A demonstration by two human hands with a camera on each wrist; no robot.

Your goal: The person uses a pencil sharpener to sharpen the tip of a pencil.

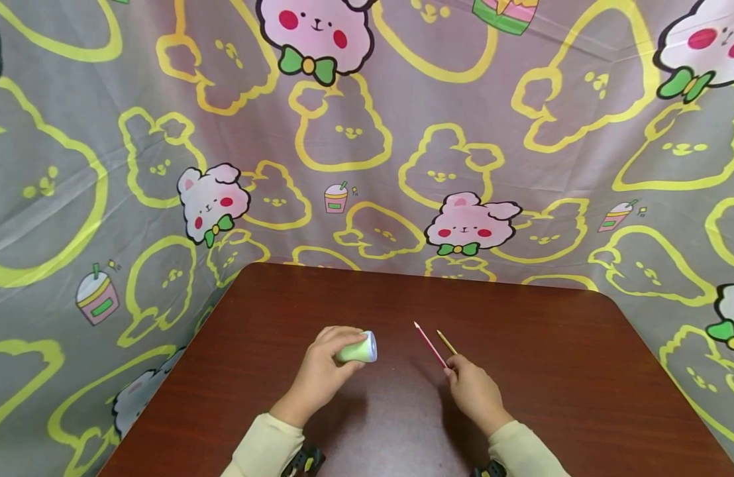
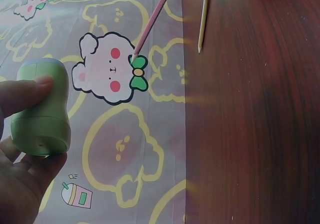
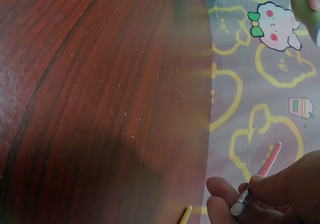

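My left hand (image 1: 319, 364) grips a light green pencil sharpener (image 1: 356, 350), a waisted cylinder with a pale blue end, held above the table and tilted sideways. In the left wrist view the thumb lies across the sharpener (image 2: 42, 106), with fingers behind and under it. My right hand (image 1: 477, 391) pinches a pink pencil (image 1: 431, 346) near its eraser end, its pale tip pointing forward and up to the left. The eraser end shows between thumb and fingers in the right wrist view. Beyond that hand a yellow pencil (image 2: 204, 21) lies on the table. Sharpener and pink pencil are apart.
The dark reddish-brown wooden table (image 1: 319, 298) has rounded far corners. A grey cloth (image 1: 355, 152) with yellow outlines and white cartoon rabbits hangs behind it and along both sides. Small pale specks dot the tabletop.
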